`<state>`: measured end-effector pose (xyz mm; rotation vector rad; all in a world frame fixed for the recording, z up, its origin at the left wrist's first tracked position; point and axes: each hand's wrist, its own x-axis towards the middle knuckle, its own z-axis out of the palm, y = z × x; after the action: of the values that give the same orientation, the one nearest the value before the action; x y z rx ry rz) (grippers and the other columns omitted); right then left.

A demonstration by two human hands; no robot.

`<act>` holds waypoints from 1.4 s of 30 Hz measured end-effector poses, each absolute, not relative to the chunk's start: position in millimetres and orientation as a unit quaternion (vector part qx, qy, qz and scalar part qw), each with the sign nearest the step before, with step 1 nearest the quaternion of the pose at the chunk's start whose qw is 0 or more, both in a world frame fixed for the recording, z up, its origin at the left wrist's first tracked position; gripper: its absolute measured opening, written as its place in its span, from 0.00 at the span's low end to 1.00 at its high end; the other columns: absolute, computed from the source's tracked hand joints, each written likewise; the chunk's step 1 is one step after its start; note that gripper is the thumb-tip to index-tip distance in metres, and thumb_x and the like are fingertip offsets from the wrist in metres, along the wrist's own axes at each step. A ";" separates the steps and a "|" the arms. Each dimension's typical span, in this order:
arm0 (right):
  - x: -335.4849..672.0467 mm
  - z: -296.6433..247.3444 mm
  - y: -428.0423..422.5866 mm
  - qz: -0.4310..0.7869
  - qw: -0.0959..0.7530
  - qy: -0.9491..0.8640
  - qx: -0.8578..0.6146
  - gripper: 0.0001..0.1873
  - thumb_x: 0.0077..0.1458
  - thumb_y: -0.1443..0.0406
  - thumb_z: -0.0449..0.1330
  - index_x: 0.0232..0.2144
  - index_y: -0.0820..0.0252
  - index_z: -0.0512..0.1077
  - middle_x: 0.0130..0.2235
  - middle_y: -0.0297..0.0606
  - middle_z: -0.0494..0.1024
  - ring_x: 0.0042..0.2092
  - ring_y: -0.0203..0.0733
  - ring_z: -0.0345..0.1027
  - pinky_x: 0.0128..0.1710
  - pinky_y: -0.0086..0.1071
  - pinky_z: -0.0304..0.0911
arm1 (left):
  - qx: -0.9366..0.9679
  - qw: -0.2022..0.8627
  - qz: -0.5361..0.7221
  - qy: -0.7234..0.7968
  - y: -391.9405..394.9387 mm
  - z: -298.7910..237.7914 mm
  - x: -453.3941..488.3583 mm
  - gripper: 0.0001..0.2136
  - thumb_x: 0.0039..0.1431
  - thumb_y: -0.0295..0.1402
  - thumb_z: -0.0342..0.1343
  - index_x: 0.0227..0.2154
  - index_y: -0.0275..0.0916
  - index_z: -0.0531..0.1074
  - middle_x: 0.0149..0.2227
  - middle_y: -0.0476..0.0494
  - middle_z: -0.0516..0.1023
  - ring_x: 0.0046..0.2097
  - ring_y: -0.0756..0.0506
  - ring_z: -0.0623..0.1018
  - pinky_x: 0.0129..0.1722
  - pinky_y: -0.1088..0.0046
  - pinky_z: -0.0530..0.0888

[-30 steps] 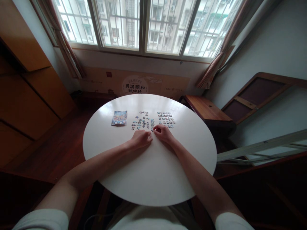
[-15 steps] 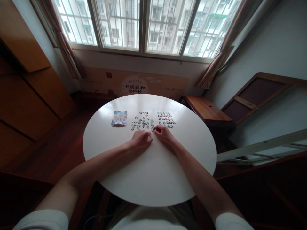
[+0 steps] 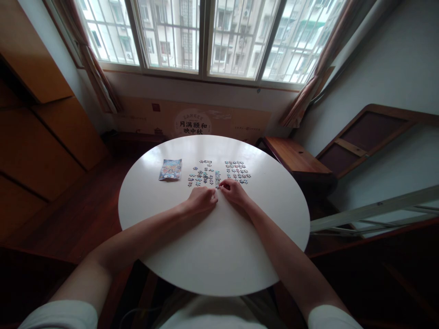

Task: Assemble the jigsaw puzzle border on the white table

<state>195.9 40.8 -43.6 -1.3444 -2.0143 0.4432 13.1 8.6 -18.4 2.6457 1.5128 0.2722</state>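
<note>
My left hand (image 3: 203, 198) rests closed on the white table, just below a loose group of jigsaw pieces (image 3: 202, 174); whether its curled fingers hold anything is hidden. Opposite it, my right hand (image 3: 233, 190) has thumb and forefinger pinched at the near end of a narrow joined strip of jigsaw pieces (image 3: 217, 177). That near piece is small and partly covered by the fingertips. Beyond my right hand lie several rows of spaced-out jigsaw pieces (image 3: 237, 169).
A colourful printed picture sheet (image 3: 170, 169) lies left of the pieces on the round white table (image 3: 219, 251). Behind the table's right side stands a wooden chair (image 3: 297, 155). A barred window (image 3: 202, 41) is ahead, and wooden cabinets (image 3: 51, 141) line the left.
Both hands stay almost in the same place, with only tiny finger shifts near the strip. The pieces and the picture sheet have not visibly moved.
</note>
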 end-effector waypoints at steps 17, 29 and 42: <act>190.3 -35.9 49.9 0.218 0.356 -0.726 -0.546 0.07 0.51 0.66 0.58 0.32 0.61 0.75 0.27 0.34 0.76 0.27 0.35 0.67 0.31 0.28 0.62 | 0.878 0.095 0.111 0.456 16.6 -12.6 -1.3 0.15 0.59 0.41 0.46 0.33 0.43 0.77 0.27 0.45 0.78 0.30 0.45 0.76 0.29 0.74 0.62; 161.4 -1.7 86.6 0.138 0.224 -0.768 -0.583 0.07 0.51 0.63 0.63 0.32 0.59 0.79 0.32 0.39 0.79 0.32 0.39 0.70 0.34 0.30 0.61 | 0.888 0.100 0.120 0.434 18.1 -15.5 -3.2 0.11 0.58 0.37 0.50 0.34 0.42 0.77 0.27 0.46 0.78 0.30 0.46 0.75 0.31 0.74 0.63; 153.2 -4.5 101.8 0.171 0.148 -0.724 -0.652 0.06 0.45 0.61 0.67 0.27 0.57 0.78 0.27 0.39 0.78 0.30 0.40 0.70 0.29 0.29 0.59 | 0.886 0.118 0.114 0.435 15.9 -8.3 -3.9 0.11 0.57 0.37 0.49 0.33 0.42 0.76 0.26 0.46 0.77 0.30 0.45 0.76 0.29 0.74 0.62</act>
<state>153.2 101.8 -4.5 -1.8764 -2.0812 0.4918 -3.9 15.9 -8.3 2.5913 1.2722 0.3340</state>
